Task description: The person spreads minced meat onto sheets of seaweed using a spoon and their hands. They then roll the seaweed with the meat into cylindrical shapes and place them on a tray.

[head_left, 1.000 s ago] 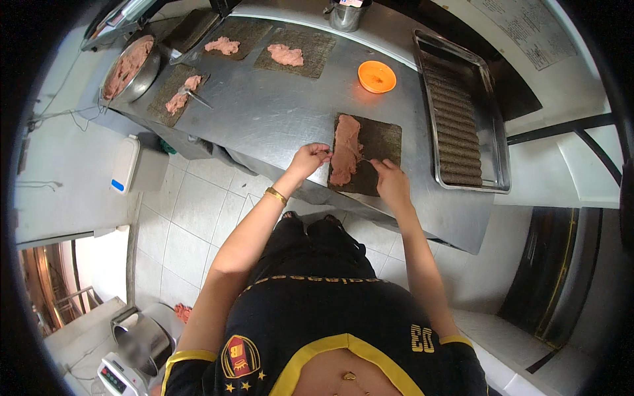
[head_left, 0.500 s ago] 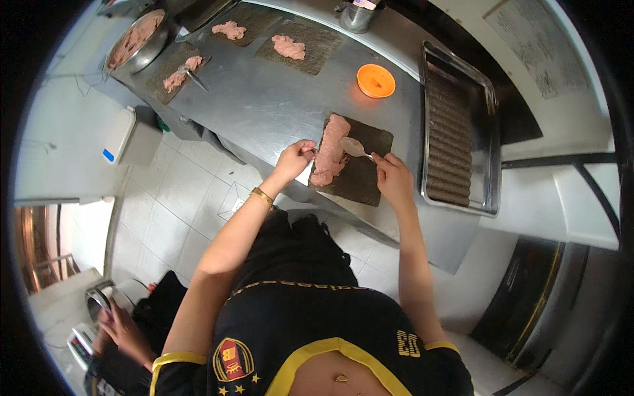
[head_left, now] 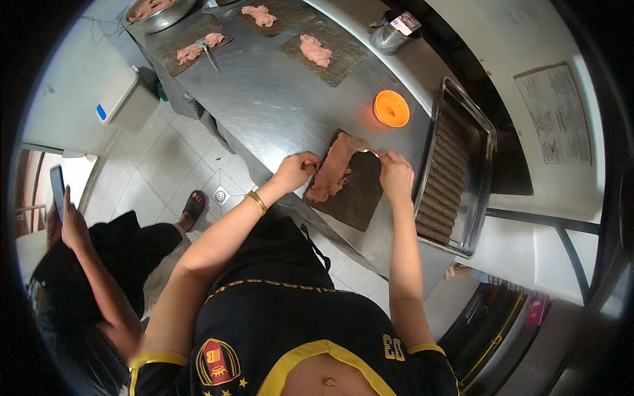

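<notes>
A dark seaweed sheet [head_left: 356, 202] lies at the near edge of the metal table, its left part covered by a band of pink minced meat [head_left: 332, 173]. In my right hand [head_left: 397, 177] is a metal spoon [head_left: 360, 144], its bowl against the top right end of the meat. The fingers of my left hand [head_left: 294, 173] are pinched together at the sheet's left edge, beside the meat. Farther back, three more seaweed sheets each carry a lump of meat: a right one [head_left: 346, 61], a middle one [head_left: 288, 14] and a left one [head_left: 170, 58] with another spoon [head_left: 212, 59] on it.
An orange bowl [head_left: 391, 109] stands beyond my right hand. To the right is a metal tray [head_left: 477, 191] with rows of dark rolls [head_left: 441, 198]. A steel bowl of meat [head_left: 173, 20] and a metal cup [head_left: 388, 41] stand at the back. At left, another person's hand [head_left: 74, 228] holds a phone.
The spoon has moved up to the meat's far end, and the meat looks flatter. My left hand stays at the sheet's edge. The view has shifted, and the other person now shows with a phone.
</notes>
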